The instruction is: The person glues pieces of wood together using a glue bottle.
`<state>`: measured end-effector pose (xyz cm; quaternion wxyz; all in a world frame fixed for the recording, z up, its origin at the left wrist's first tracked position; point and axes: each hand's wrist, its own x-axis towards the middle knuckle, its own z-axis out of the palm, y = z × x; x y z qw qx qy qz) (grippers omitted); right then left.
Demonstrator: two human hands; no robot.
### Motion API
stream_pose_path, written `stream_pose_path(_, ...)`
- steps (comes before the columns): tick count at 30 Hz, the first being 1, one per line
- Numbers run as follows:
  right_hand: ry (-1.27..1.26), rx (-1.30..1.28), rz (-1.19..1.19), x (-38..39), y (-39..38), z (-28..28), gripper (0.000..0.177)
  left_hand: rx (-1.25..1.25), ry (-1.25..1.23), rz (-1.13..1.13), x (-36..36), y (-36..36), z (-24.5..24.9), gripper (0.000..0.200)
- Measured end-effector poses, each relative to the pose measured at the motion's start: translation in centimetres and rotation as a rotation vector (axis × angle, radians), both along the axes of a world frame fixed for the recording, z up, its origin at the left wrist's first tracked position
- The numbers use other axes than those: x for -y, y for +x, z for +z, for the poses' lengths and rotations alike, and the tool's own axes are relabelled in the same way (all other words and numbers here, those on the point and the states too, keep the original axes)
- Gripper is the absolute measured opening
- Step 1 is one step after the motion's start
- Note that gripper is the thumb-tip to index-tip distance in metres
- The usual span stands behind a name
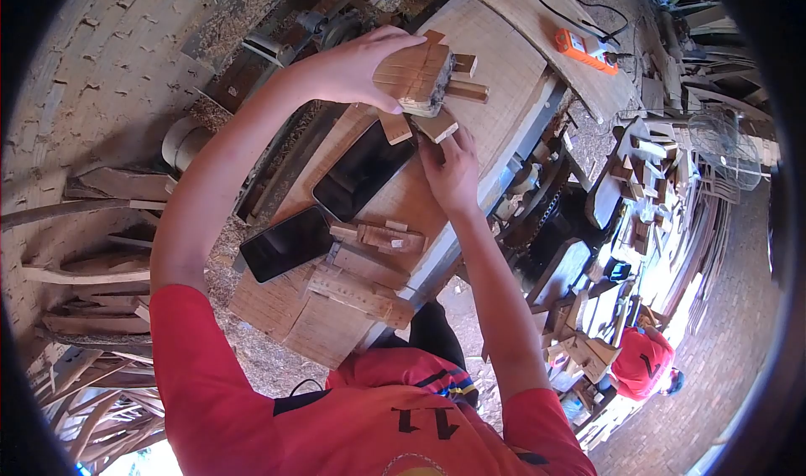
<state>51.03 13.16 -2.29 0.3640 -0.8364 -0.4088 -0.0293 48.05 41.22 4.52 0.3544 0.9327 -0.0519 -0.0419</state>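
My left hand [357, 69] is closed over a thick wooden block [411, 75] with a rough, dark end face. Several short wooden pieces stick out from around and under it, among them a peg-like strip [468, 91] on its right. Below the block, my right hand [453, 170] pinches the end of a small light wooden piece [437, 126]; its fingertips are partly hidden. Near both hands lies a black-screened phone or tablet [361, 172]. A second dark phone [287, 245] lies closer to me on the wooden workbench [269, 304].
Wooden blocks and a jig-like piece [357, 291] lie at the bench's near end. An orange power strip [585, 51] with a black cable sits on a board at the upper right. Curved timber [101, 270] is piled left. Another person in red [642, 363] is at the lower right.
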Motion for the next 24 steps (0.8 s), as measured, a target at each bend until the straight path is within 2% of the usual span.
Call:
stream_pose_path(10, -0.044, -0.07, -0.007, 0.7, -0.6, 0.4, 0.041, -0.02, 0.037, -0.007, 0.4, 0.1, 0.6, 0.115)
stream_pose_path(16, 0.015, -0.114, -0.069, 3.3, -2.2, 1.3, 0.041, -0.04, 0.038, 0.009, 0.6, -0.4, 1.3, 0.114)
stream_pose_path(20, -0.049, -0.169, -0.08, 7.1, -3.5, 3.9, 0.045, 0.054, 0.095, 0.086, -0.5, -1.7, 1.6, 0.105)
stream_pose_path(24, -0.102, -0.154, -0.16, 11.0, -6.9, 7.2, 0.046, 0.067, 0.028, 0.217, 0.0, -6.7, 5.6, 0.088)
